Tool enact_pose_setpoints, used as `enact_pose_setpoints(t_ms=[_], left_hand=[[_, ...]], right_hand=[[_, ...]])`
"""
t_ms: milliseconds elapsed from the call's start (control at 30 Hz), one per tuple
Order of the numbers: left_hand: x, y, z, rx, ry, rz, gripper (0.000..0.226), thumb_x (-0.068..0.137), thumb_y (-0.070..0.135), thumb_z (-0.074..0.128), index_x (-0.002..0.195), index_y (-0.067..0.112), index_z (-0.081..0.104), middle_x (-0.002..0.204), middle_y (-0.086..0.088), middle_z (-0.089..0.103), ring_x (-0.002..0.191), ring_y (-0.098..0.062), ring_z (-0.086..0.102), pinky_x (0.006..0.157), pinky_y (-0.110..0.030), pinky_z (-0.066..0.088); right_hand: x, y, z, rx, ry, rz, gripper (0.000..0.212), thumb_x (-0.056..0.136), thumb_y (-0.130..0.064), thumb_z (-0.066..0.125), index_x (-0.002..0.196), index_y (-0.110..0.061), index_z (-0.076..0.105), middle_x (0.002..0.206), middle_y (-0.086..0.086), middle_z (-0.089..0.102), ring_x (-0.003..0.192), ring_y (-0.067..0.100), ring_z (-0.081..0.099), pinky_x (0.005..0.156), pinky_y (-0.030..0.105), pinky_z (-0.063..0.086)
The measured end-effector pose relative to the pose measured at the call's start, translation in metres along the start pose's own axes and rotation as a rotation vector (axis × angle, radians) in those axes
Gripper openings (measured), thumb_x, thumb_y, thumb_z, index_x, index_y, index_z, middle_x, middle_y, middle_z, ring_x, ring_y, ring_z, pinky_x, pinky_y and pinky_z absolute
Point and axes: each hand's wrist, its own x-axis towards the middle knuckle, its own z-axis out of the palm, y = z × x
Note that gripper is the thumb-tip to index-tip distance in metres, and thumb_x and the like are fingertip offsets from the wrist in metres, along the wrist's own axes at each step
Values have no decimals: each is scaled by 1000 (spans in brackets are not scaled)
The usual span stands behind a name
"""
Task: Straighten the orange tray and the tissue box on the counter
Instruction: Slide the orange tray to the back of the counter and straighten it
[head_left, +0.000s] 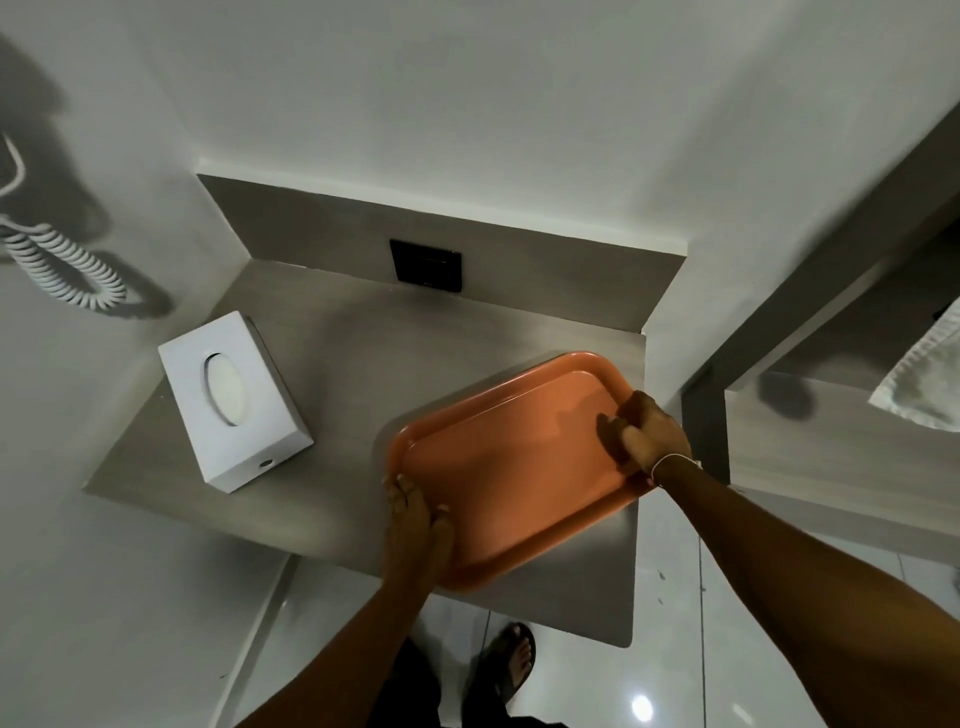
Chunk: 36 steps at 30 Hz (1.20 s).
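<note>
The empty orange tray (511, 470) lies skewed on the right half of the grey counter (337, 374), one corner near the front edge. My left hand (415, 525) rests along the tray's near-left rim, fingers closed over it. My right hand (647, 434) grips the tray's right rim, thumb inside. A white tissue box (234, 402) with an oval opening sits at an angle on the counter's left side, apart from both hands.
A black wall socket (427, 267) sits on the backsplash behind the counter. A white coiled cord (62, 260) hangs on the left wall. A side shelf with a white towel (927, 379) stands to the right. My sandalled foot (514, 660) shows on the tiled floor below.
</note>
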Motion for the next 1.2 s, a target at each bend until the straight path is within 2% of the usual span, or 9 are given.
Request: enact_pose_setpoints(t_ms=[167,267,433,633,767,867,967,1067,1200], left_hand=[[16,-12,-25,-42,-2,65,65,92,20,48,147,12,15,162,-10,6,130,-37,42,104,-42,34],[35,-14,-48,-35,-21,122,65,93,23,49,149,18,16,162,-5,7,136,-36,37,111,-46,29],[95,-5,-99,51,-38,209,64,90,14,51,148,17,24,159,-9,22,136,-34,38,115,-45,29],[168,24,-142,55,-153,308,55,91,19,51,144,19,35,152,-8,37,132,-32,44,112,-42,33],[209,39,-151,75,-250,352,44,90,30,43,133,22,43,130,-15,57,107,-32,60,95,-44,47],[226,46,-146,85,-249,412,47,95,25,44,141,25,34,138,-10,50,114,-27,55,95,-37,42],[237,46,-143,148,-279,403,59,96,31,43,148,27,16,159,-3,22,135,-29,38,109,-46,33],[244,44,-140,223,-294,370,64,95,38,41,150,31,8,162,3,2,143,-30,25,114,-52,27],[248,40,-135,275,-311,391,65,96,37,40,150,30,3,163,1,-3,146,-30,18,116,-52,23]], right_hand=[[-8,-11,-5,201,-57,84,54,83,-47,67,129,-24,49,116,7,65,100,35,61,93,55,50],[-14,-19,-1,282,-43,115,53,83,-47,67,128,-23,52,116,6,65,102,35,61,94,56,49],[-25,-42,12,447,-15,164,32,80,-43,72,105,-27,60,98,5,71,78,33,70,64,43,57],[-28,-63,34,600,97,216,17,85,-31,69,98,-28,58,103,1,66,88,24,61,67,40,52],[-19,-67,50,592,186,274,17,88,-22,64,104,-24,59,103,3,65,93,30,61,83,58,54],[-11,-69,54,546,240,300,18,85,-18,63,103,-22,61,100,6,67,91,30,61,85,56,54],[-7,-74,57,462,270,311,24,85,-12,57,106,-22,59,101,9,68,91,31,60,84,50,51],[-3,-73,60,395,273,314,31,85,-8,52,111,-24,55,100,9,66,94,33,59,86,53,50],[3,-70,63,357,288,306,29,85,-13,53,105,-33,51,101,9,67,90,30,59,85,55,52]])
